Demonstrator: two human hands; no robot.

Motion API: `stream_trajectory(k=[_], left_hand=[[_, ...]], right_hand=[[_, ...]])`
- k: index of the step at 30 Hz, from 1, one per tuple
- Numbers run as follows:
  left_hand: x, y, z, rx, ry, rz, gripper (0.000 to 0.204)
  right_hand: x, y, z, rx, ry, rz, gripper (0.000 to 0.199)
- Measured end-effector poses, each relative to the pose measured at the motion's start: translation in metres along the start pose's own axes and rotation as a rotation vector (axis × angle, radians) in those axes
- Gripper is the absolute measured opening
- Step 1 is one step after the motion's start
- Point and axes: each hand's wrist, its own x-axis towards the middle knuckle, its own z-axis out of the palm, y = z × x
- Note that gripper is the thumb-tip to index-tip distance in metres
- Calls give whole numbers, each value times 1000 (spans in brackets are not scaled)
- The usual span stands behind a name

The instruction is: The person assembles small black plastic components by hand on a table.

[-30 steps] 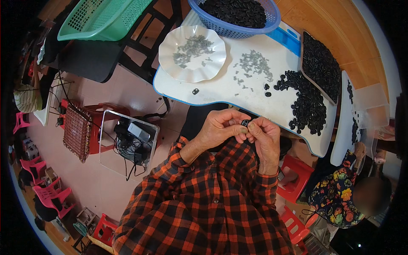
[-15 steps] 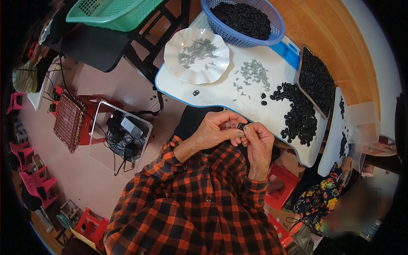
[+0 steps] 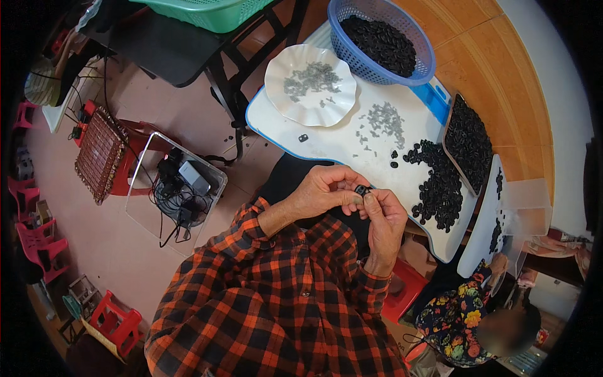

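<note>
Head view: apparently mid-work on one small black piece, finished or not impossible to tell; plenty seemingly left, loose in a black heap at right on the worktop, with clear bits in the middle and on the white plate at far left. Pinched between tightly bent left fingers and bent right fingers, touching both, just off the worktop's near edge.

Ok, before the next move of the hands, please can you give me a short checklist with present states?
1. Left hand and right hand both on the small black piece: ok.
2. That piece undamaged: cannot tell, too small and partly covered.
3. White plate flat on the table: ok.
4. Black pile kept together: not ok, stray pieces lie apart.
5. Blue basket upright: ok.
</note>
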Motion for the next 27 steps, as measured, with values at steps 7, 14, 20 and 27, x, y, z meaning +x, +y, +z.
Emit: stream_trajectory(k=[7,14,20,27], left_hand=[[-3,1,2,-28,-1,14,24],[-8,4,1,-11,5,15,23],[-6,7,3,5,-2,10,23],[-9,10,2,-37,-21,9,23]], right_hand=[[-2,-2,-1,-7,-13,14,13],[-5,-5,4,-80,0,27,12],[-5,-3,0,-37,-9,8,12],[2,4,-6,99,-141,-41,9]])
